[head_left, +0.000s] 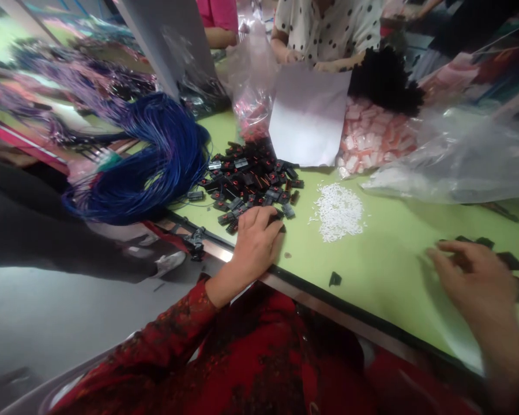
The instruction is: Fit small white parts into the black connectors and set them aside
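Note:
My left hand [256, 245] rests at the near edge of a heap of black plastic connectors [251, 181] with small orange-red parts. Its fingers are curled around a black connector [280, 217], mostly hidden beneath them. Over on the right, my right hand [478, 282] hovers above the table, fingers loosely bent and apart, with nothing visible between them. Several flat black pieces [509, 260] lie beside and partly behind it. Between the hands are a pile of tiny white pieces [339, 212] and a single black piece [335, 279] near the table's front edge.
A thick bundle of blue wires [155, 161] lies left of the connectors. Behind them stand a clear bag [253, 92], a white sheet [309, 115], pale pink-orange parts [374, 135] and clear plastic [462, 155]. A person in a dotted top [328, 31] sits opposite.

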`<state>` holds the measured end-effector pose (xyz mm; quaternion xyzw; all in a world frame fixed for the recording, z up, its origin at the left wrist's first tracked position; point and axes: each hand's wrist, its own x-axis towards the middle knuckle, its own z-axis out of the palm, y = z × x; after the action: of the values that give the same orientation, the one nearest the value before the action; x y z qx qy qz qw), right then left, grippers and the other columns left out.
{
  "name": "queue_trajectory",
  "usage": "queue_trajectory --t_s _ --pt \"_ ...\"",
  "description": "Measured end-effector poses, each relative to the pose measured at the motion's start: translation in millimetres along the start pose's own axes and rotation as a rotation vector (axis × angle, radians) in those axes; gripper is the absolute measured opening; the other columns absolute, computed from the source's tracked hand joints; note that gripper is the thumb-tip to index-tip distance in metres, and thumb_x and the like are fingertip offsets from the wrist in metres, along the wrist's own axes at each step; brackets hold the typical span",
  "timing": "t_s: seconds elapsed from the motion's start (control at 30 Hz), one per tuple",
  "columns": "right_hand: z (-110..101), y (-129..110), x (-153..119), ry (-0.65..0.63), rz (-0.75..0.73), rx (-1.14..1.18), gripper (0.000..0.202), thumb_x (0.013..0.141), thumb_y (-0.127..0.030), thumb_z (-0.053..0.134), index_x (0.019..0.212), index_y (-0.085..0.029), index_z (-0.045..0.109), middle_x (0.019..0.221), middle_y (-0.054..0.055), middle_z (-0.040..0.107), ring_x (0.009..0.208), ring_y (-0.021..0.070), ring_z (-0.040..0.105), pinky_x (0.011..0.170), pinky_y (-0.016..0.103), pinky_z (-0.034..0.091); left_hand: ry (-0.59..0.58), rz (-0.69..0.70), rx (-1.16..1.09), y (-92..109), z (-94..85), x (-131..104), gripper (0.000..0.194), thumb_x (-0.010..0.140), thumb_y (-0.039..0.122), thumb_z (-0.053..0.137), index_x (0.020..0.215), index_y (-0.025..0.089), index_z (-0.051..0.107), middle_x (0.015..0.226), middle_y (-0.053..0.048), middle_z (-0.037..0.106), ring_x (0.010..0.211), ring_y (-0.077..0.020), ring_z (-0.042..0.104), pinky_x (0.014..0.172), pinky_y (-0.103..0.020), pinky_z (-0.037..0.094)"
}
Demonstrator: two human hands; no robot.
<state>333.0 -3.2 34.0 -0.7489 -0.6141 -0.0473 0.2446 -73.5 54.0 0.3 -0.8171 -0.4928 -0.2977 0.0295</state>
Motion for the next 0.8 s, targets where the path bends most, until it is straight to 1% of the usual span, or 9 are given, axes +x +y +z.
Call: queue_trajectory --t_s 0.13,0.23,0.33,0.4,0.47,0.57,0.63,0.7,0.8 --pt "26.0 -74.5 -3.9 -0.352 -0.132 0.431 0.019 0.089 -0.041 0.066 0.093 -0.024 0.072 0.09 0.007 0.074 0.073 0.0211 0.067 0.069 0.036 0.052 -0.02 0.069 -0.073 13.1 5.4 1.9 0.014 0.095 0.017 0.059 0.102 0.014 0.071 0.118 -0.016 0.069 0.11 -0.0328 0.057 0.087 -0.047 0.045" --pt "47.2 -101.1 -3.2 -0.475 -0.27 0.476 0.02 0.095 -0.034 0.059 0.105 -0.024 0.074 0.099 0.007 0.073 0.082 0.0216 0.068 0.073 0.037 0.055 -0.056 0.113 -0.254 26.6 5.8 3.3 0.017 0.1 0.021 0.053 0.109 0.014 0.066 0.118 -0.015 0.07 0.105 -0.0282 0.06 0.088 -0.045 0.048" --pt "57.8 -101.6 -1.8 -0.479 -0.378 0.466 0.023 0.097 -0.025 0.053 0.107 -0.024 0.075 0.103 0.008 0.07 0.09 0.0228 0.068 0.077 0.039 0.055 -0.136 -0.039 -0.531 37.8 3.6 4.3 0.016 0.1 0.027 0.055 0.11 0.016 0.062 0.103 -0.01 0.071 0.089 -0.021 0.063 0.08 -0.037 0.05" --pt "57.9 -96.2 -1.6 -0.448 -0.378 0.482 0.021 0.097 -0.023 0.053 0.1 -0.024 0.074 0.1 0.007 0.069 0.088 0.0218 0.067 0.075 0.037 0.054 -0.217 -0.224 -0.736 41.7 3.4 5.1 0.016 0.098 0.03 0.058 0.108 0.018 0.061 0.089 -0.003 0.069 0.071 -0.0149 0.059 0.068 -0.031 0.048" --pt "55.0 -92.1 -2.1 -0.416 -0.34 0.502 0.017 0.096 -0.024 0.055 0.098 -0.023 0.073 0.097 0.006 0.068 0.082 0.0199 0.065 0.069 0.034 0.053 -0.264 -0.382 -0.954 42.9 5.3 5.9 0.022 0.094 0.032 0.063 0.111 0.018 0.061 0.091 -0.002 0.067 0.061 -0.0098 0.053 0.06 -0.026 0.044" --pt "50.8 -93.7 -3.5 -0.439 -0.281 0.531 0.014 0.095 -0.027 0.059 0.097 -0.022 0.071 0.092 0.005 0.068 0.073 0.0173 0.062 0.063 0.031 0.049 -0.313 -0.557 -1.281 43.2 9.8 7.4 0.039 0.086 0.034 0.073 0.12 0.017 0.064 0.101 -0.004 0.067 0.059 -0.006 0.053 0.058 -0.024 0.046" --pt "49.2 -99.2 -4.4 -0.497 -0.265 0.562 0.013 0.095 -0.029 0.061 0.095 -0.021 0.071 0.091 0.005 0.068 0.072 0.0164 0.06 0.063 0.031 0.049 -0.388 -0.657 -1.449 44.5 11.3 8.7 0.042 0.081 0.034 0.079 0.118 0.017 0.067 0.096 -0.004 0.069 0.058 -0.0059 0.056 0.056 -0.022 0.047" --pt "48.0 -105.6 -5.7 -0.546 -0.284 0.6 0.012 0.094 -0.03 0.063 0.09 -0.022 0.071 0.091 0.005 0.069 0.073 0.0164 0.06 0.065 0.032 0.05 -0.447 -0.733 -1.558 46.5 10.7 10.2 0.04 0.078 0.032 0.083 0.112 0.016 0.07 0.091 -0.004 0.07 0.058 -0.0066 0.059 0.054 -0.02 0.046" --pt "47.7 -112.8 -10.3 -0.588 -0.356 0.622 0.012 0.093 -0.03 0.065 0.086 -0.023 0.071 0.089 0.005 0.069 0.075 0.0166 0.061 0.068 0.032 0.051 -0.463 -0.816 -1.662 48.4 8.4 12.1 0.041 0.075 0.031 0.087 0.109 0.015 0.07 0.09 -0.004 0.072 0.058 -0.0068 0.061 0.052 -0.019 0.046"
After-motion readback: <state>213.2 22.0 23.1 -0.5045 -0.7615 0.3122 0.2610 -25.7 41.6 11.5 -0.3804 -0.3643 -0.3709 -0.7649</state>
